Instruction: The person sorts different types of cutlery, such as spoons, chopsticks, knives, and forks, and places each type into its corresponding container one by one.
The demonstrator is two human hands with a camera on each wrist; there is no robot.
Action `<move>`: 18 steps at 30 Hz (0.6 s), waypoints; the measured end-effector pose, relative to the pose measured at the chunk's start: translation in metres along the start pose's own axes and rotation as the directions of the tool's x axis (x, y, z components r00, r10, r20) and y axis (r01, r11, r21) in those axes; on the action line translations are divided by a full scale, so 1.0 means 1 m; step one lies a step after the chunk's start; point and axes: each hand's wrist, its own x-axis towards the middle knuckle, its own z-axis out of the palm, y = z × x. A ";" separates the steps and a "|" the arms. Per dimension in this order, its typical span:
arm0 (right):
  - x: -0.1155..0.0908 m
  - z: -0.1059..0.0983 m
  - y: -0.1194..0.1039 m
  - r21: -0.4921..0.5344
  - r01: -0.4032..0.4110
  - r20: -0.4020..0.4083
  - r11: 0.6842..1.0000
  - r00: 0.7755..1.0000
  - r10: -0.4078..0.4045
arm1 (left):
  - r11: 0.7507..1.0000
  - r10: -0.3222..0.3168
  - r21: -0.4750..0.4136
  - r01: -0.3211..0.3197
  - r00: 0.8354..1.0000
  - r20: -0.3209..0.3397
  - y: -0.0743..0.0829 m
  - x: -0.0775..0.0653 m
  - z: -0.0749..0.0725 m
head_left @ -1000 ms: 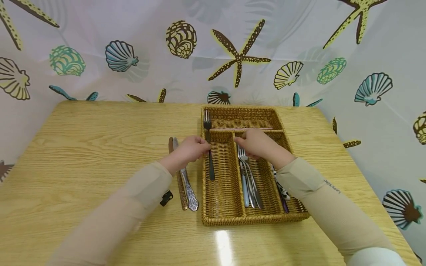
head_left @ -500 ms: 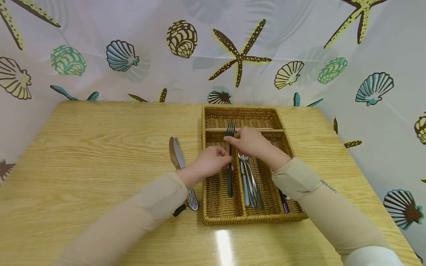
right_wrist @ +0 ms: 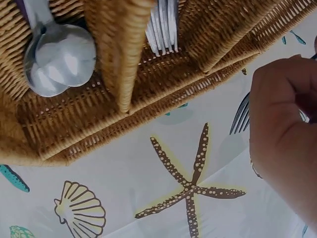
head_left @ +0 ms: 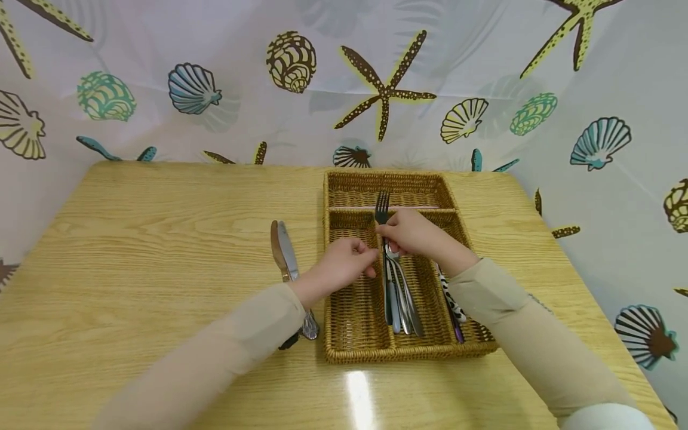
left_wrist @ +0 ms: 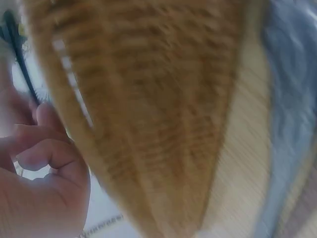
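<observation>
My right hand point(head_left: 411, 233) pinches a black fork point(head_left: 382, 206) near its neck, tines toward the back. The fork's handle reaches down over the middle compartment of a wicker cutlery tray point(head_left: 360, 355), beside the left divider. My left hand point(head_left: 349, 260) hovers over the left compartment, fingers loosely bent, fingertips just left of the fork's handle. In the left wrist view these bent fingers point(left_wrist: 47, 153) show close up. Silver forks point(right_wrist: 163, 25) and a light-blue handle point(head_left: 395, 310) lie in the middle compartment. The right wrist view shows the black fork's tines point(right_wrist: 241, 116) beside my right hand.
Left of the tray lie a copper-coloured knife point(head_left: 278, 248) and a silver knife point(head_left: 288, 251), partly under my left forearm. Spoons point(right_wrist: 64, 59) fill part of the right compartment, one handle spotted point(head_left: 454, 301), one purple point(head_left: 458, 331). Shell-patterned cloth point(head_left: 242, 89) hangs behind the wooden table point(head_left: 161, 239).
The black fork has moved right, from the tray's left edge to the middle compartment. It passed from my left hand to my right hand, and my left hand has come away from it.
</observation>
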 end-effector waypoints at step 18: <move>0.004 0.011 0.030 -0.261 -0.089 0.024 0.961 0.995 0.099 | 0.796 -0.065 0.593 0.122 0.991 -0.116 -0.075 -0.029 -0.056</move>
